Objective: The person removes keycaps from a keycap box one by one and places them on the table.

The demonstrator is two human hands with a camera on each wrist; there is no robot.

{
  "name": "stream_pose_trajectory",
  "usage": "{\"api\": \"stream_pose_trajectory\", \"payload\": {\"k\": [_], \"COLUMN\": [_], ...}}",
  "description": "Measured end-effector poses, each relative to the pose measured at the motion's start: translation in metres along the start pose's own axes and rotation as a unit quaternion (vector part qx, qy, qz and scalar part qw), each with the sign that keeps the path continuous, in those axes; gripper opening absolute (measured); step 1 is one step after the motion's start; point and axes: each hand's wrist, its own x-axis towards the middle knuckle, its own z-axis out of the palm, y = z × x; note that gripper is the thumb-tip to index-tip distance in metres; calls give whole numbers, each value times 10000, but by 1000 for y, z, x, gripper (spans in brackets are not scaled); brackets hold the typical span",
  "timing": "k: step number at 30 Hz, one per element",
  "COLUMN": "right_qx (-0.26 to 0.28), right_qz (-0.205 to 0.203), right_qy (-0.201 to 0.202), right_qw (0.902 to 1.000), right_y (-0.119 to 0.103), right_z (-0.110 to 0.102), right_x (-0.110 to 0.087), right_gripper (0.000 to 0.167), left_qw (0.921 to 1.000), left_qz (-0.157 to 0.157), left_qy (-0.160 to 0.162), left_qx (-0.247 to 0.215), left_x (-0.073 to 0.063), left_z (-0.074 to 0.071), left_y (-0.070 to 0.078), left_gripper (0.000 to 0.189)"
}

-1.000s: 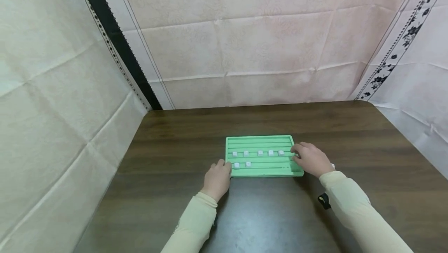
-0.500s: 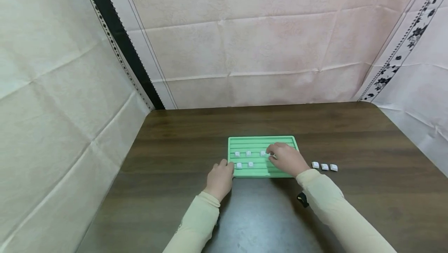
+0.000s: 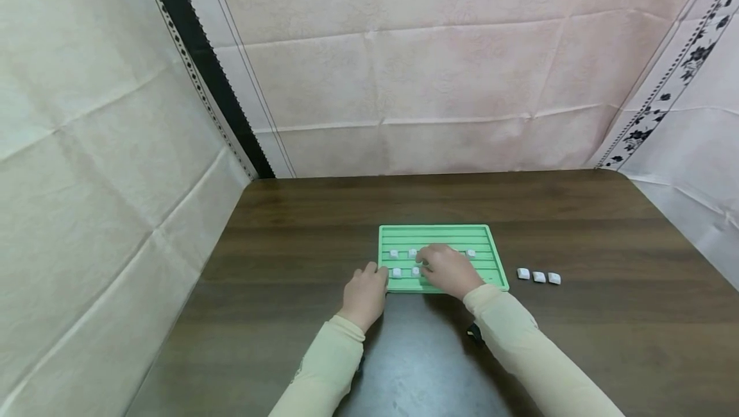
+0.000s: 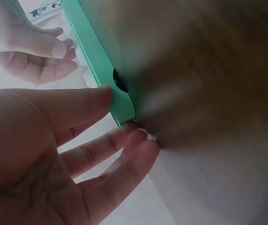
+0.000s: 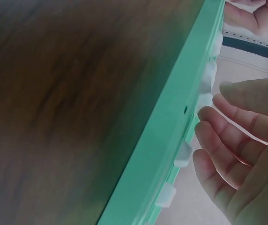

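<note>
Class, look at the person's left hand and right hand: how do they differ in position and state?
The left hand grips the tray at its near left corner; the right hand is among the cubes, with nothing plainly in its fingers. In the head view, the left hand lies mostly outside the tray's outline, while the right hand covers part of its middle. Both are bare and come out of pale sleeves.
</note>
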Motion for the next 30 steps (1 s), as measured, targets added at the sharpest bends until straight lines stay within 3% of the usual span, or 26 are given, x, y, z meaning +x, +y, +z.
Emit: {"api": "stream_pose_trajectory", "payload": {"k": [16, 30], "right_qx": [-382, -477], "right_qz": [-308, -629], "right_qy": [-55, 344], "right_qw": [9988, 9963], "right_y": [-8, -6], "right_z": [13, 13], "right_x": [5, 1], "right_gripper": [13, 14], "left_qw": [9999, 9998], "left_qz": [32, -36], "left_qy": [-100, -204], "left_qx": [-5, -23], "left_x": [0, 0], "left_z": [0, -1], "left_y": [0, 0], "left_gripper": [7, 9]}}
